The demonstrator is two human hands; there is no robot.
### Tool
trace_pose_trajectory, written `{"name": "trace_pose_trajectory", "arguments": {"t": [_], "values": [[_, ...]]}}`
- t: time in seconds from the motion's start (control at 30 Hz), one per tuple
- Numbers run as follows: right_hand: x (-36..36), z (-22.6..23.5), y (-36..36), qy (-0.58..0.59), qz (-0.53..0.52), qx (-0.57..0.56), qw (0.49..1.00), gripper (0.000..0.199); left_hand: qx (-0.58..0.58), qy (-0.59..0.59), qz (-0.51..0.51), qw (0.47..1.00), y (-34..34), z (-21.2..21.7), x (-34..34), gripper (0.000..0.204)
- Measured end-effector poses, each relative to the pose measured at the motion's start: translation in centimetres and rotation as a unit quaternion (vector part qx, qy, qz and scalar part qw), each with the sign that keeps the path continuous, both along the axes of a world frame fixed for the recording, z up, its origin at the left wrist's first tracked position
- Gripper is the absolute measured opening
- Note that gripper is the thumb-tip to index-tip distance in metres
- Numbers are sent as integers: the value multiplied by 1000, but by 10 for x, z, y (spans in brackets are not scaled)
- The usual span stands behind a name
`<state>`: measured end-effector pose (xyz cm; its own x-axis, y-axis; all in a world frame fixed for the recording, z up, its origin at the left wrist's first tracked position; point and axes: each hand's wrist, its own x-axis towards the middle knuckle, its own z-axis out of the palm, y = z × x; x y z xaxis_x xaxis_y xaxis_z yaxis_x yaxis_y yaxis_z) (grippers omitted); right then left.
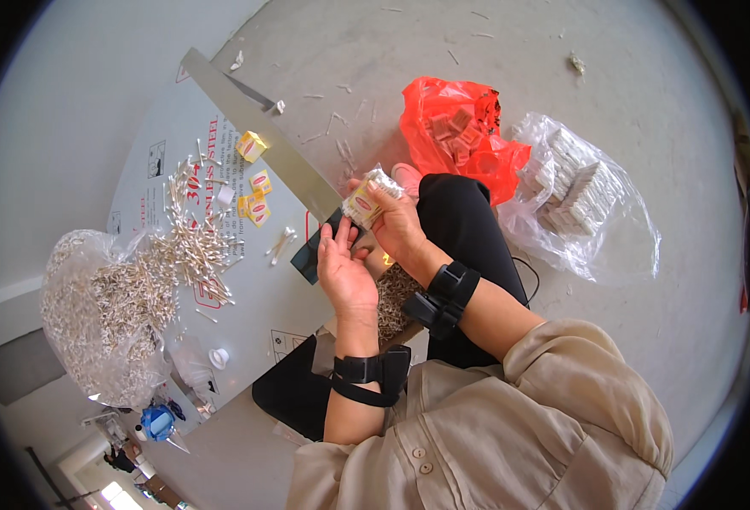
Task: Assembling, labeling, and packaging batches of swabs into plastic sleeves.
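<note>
My right hand (399, 228) grips a small transparent packet of cotton swabs (362, 204) with a yellow label on its face. Just below it, my left hand (346, 274) is turned palm up, fingers stretched out and their tips close to the packet's lower edge. Whether they touch it I cannot tell. Under the left fingers, at the table's edge, lies a dark flat piece (305, 262), partly hidden. To the left, loose cotton swabs (190, 246) are heaped on the table, with several small yellow cards (258, 212) beside them.
A large plastic bag of swabs (107, 314) rests on the table (150, 183). An open box of swabs (394, 299) sits by my legs. On the floor at right are a red bag (426, 106) with reddish packets and a transparent bag (639, 234) of white packs.
</note>
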<state>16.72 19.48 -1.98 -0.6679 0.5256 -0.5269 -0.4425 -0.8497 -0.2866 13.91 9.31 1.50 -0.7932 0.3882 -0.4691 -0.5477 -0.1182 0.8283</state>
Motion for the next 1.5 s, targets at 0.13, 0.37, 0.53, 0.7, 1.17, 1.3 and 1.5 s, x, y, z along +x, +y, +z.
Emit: {"name": "trace_pose_trajectory", "arguments": {"t": [0.13,0.37,0.53,0.7,1.17,1.3,1.5], "values": [[-1,-4,-2,-14,6,30,999,25,9,7,-27,1000,0,-1,0,65],[-4,-18,4,21,-70,14,997,26,26,25,-67,997,-4,-5,-13,55],[10,5,42,-69,-121,8,990,27,-34,63,-78,994,-11,-7,-14,41],[23,27,56,-73,-88,-94,989,26,-89,301,-117,942,-13,8,-12,38],[21,24,-61,-124,273,-147,943,14,-91,475,-235,843,-94,42,-17,22],[12,-12,-64,-147,325,-88,930,17,-86,442,-184,874,-97,41,-5,19],[-6,36,-76,-163,372,-66,911,32,-148,460,-157,861,-111,14,-26,18]]}}
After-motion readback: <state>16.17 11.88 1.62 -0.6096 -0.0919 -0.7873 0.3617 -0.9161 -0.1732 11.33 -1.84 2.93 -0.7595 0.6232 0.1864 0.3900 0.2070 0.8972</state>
